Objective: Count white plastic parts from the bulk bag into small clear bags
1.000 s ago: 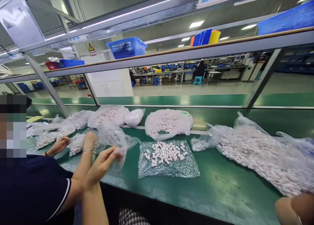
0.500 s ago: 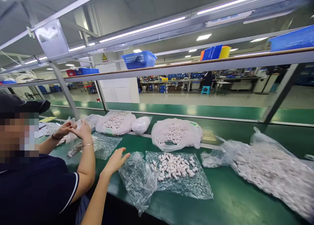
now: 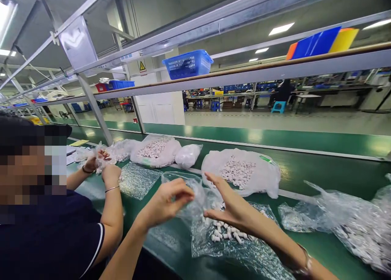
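My left hand pinches the edge of a clear plastic bag, which hangs raised above the green table. Just right of the bag, my right hand has its thumb and fingers spread apart, with nothing seen between them. Below it, small white fittings lie on a flat clear plastic sheet, partly covered by my right hand and forearm. Behind my hands, an open white bag holds more white pieces.
At the left, a person in a dark shirt handles a clear bag. A large filled bag lies at the right. A small white bag rests near another open one. A shelf with a blue basket crosses above.
My right hand has come into view over the white fittings. My left hand has moved right and lifted the clear bag off the table. The view has shifted left.
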### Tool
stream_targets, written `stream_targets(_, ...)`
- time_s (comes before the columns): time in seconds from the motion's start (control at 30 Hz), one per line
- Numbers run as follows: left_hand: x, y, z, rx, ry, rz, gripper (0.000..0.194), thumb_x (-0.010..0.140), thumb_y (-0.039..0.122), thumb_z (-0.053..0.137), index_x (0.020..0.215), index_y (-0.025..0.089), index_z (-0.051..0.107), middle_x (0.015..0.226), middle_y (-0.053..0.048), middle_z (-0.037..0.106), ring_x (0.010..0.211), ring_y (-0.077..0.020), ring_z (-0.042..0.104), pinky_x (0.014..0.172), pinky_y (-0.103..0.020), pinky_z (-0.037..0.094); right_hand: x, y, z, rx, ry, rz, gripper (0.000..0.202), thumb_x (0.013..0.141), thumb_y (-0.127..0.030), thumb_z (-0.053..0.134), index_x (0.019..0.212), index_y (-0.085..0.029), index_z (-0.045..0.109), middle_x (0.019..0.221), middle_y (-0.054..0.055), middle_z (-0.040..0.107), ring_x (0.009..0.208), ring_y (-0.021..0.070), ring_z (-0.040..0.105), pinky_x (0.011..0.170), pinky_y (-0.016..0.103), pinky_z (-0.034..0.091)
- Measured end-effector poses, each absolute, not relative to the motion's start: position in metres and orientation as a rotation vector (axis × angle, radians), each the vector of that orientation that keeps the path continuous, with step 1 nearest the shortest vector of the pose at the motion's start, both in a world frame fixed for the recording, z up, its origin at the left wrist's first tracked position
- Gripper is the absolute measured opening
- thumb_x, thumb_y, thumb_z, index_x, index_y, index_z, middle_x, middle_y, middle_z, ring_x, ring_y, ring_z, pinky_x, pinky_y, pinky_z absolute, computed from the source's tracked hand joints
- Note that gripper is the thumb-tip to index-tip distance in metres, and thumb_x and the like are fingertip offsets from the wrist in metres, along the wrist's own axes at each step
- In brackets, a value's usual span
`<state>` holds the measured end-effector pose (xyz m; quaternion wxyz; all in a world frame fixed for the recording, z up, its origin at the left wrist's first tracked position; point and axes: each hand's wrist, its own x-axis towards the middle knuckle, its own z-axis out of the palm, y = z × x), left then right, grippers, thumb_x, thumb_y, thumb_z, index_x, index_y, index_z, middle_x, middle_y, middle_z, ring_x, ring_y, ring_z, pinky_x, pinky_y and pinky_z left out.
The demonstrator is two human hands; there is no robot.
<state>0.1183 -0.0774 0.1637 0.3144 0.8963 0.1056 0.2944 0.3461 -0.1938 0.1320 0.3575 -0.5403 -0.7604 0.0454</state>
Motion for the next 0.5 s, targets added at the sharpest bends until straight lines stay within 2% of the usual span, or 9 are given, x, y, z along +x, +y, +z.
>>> stream_targets(0.03,0.115,-0.091,0.168,2.391,0.183,0.749,0.015,0.094,0.024,0.055,0.094,0.020,0.069,0.083,-0.004,0.060,0.075,-0.0134,0.056,0.067,-0.024,0.042,0.349,-0.179,0.122,-1.365,-2.001,0.120,0.081,0.087,-0.047,0.067,0.152,-0.023,0.026,0.148,0.015,0.042,0.131,0.0315,0.046,0.106,0.045,0.042)
stream_targets(0.07,0.109,-0.101,0.168,2.403,0.102,0.728,0.015,0.094,0.021,0.055,0.096,0.020,0.071,0.083,-0.004,0.061,0.074,-0.0129,0.057,0.067,-0.024,0.043,0.353,-0.169,0.114,-1.378,-2.026,0.128,0.062,0.092,-0.044,0.060,0.145,-0.021,0.038,0.139,0.014,0.052,0.123,0.0298,0.053,0.102,0.043,0.045)
stream_targets(0.13,0.088,-0.109,0.159,2.340,0.046,0.810,0.015,0.093,0.019,0.057,0.097,0.021,0.072,0.080,-0.004,0.062,0.070,-0.0127,0.057,0.066,-0.024,0.044,0.362,-0.160,0.103,-1.443,-2.040,0.151,0.029,0.099,-0.036,0.046,0.120,-0.021,0.060,0.110,0.010,0.069,0.099,0.0244,0.065,0.087,0.035,0.050)
stream_targets(0.2,0.061,-0.103,0.143,2.146,0.135,1.036,0.015,0.094,0.025,0.057,0.093,0.021,0.071,0.073,-0.004,0.061,0.062,-0.0126,0.054,0.058,-0.024,0.044,0.371,-0.166,0.103,-1.499,-2.019,0.200,0.029,0.103,-0.032,0.039,0.099,-0.021,0.065,0.089,0.005,0.071,0.080,0.0198,0.066,0.073,0.028,0.048)
stream_targets(0.3,0.036,-0.082,0.126,1.909,0.402,1.171,0.030,0.100,0.036,0.045,0.092,0.019,0.068,0.067,-0.003,0.060,0.055,-0.0123,0.051,0.049,-0.022,0.041,0.375,-0.187,0.116,-1.472,-2.047,0.288,0.026,0.102,-0.032,0.040,0.098,-0.021,0.064,0.088,0.004,0.070,0.077,0.0178,0.065,0.067,0.025,0.044)
stream_targets(0.33,0.035,-0.077,0.126,1.914,0.484,1.140,0.029,0.100,0.037,0.044,0.099,0.020,0.068,0.076,-0.004,0.064,0.063,-0.0136,0.056,0.056,-0.023,0.046,0.373,-0.193,0.121,-1.461,-2.076,0.306,0.024,0.102,-0.030,0.041,0.100,-0.021,0.064,0.087,0.004,0.070,0.076,0.0175,0.064,0.067,0.024,0.043)
stream_targets(0.4,0.046,-0.075,0.130,2.015,0.582,0.993,0.031,0.095,0.037,0.054,0.123,0.024,0.061,0.112,-0.007,0.066,0.095,-0.0186,0.062,0.085,-0.028,0.050,0.367,-0.203,0.130,-1.444,-2.127,0.321,0.021,0.101,-0.028,0.043,0.101,-0.022,0.063,0.086,0.003,0.070,0.074,0.0168,0.064,0.066,0.025,0.042)
stream_targets(0.43,0.056,-0.078,0.134,2.073,0.595,0.884,0.045,0.091,0.036,0.062,0.134,0.028,0.053,0.129,-0.007,0.059,0.112,-0.0212,0.057,0.098,-0.031,0.045,0.363,-0.206,0.133,-1.436,-2.144,0.321,0.020,0.100,-0.027,0.044,0.101,-0.022,0.063,0.086,0.003,0.070,0.073,0.0164,0.063,0.065,0.025,0.041)
stream_targets(0.5,0.079,-0.088,0.140,2.129,0.578,0.661,0.069,0.083,0.035,0.072,0.144,0.030,0.040,0.140,-0.006,0.051,0.122,-0.0233,0.051,0.101,-0.031,0.043,0.357,-0.213,0.136,-1.416,-2.162,0.309,0.019,0.100,-0.024,0.044,0.103,-0.021,0.062,0.088,0.003,0.069,0.073,0.0161,0.062,0.064,0.025,0.040)
